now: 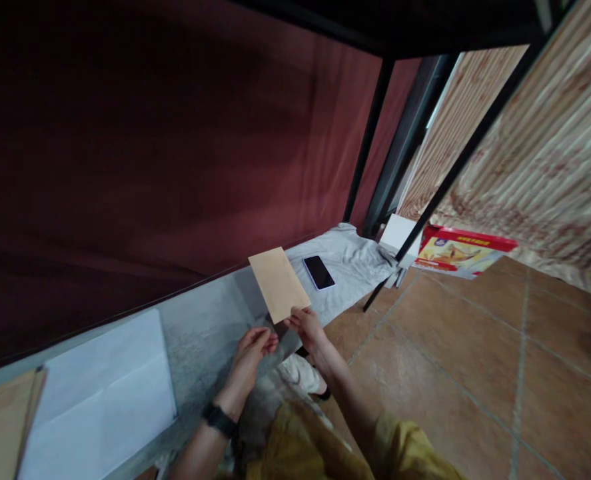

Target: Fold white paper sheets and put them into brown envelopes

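A tan paper envelope (279, 283) is held up by its near right corner, pinched between the thumb and fingers of my right hand (305, 324). Just left of that corner is my left hand (253, 347), its fingers curled in towards the thumb, apart from the envelope and with nothing seen in them. A dark watch or band is on the left wrist. To the right of the envelope, a smartphone (318, 272) with a dark screen lies flat on a pale grey cloth (355, 257).
On the grey bench top (200, 327), creased white paper sheets (105, 393) lie at left, beside a tan paper stack (2, 423). A dark metal frame (375, 127) rises at the bench's far end. A red and yellow box (458, 252) is beyond it, above the tiled floor (455, 347).
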Tool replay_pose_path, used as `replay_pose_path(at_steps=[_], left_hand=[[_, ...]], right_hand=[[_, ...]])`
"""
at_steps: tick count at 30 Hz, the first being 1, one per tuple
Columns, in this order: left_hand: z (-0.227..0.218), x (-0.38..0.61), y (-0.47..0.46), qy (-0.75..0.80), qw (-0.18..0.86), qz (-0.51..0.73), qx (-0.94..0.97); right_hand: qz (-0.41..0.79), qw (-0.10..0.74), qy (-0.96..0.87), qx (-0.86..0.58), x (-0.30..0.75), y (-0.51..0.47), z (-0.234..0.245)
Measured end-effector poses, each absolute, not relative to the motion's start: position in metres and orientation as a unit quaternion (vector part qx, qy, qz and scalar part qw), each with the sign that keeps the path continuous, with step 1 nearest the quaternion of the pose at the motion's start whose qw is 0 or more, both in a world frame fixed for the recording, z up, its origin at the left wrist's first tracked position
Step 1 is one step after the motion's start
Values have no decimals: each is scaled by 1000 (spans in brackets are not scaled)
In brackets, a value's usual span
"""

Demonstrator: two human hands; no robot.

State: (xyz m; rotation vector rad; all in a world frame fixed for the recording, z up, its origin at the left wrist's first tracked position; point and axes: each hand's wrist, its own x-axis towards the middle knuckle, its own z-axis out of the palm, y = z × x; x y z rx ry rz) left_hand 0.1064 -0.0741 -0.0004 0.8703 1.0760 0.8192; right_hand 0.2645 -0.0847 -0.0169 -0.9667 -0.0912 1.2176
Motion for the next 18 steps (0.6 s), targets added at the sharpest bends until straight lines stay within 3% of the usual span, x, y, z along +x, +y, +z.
replay_pose_path(at_steps=[7, 18], left_hand=[[-22, 80, -91, 536, 679, 327, 380], [-12, 46, -121, 568, 645, 306, 410]], right_hand=[[544, 689, -31, -478, 311, -58, -20], [585, 608, -107, -526, 331, -58, -38]])
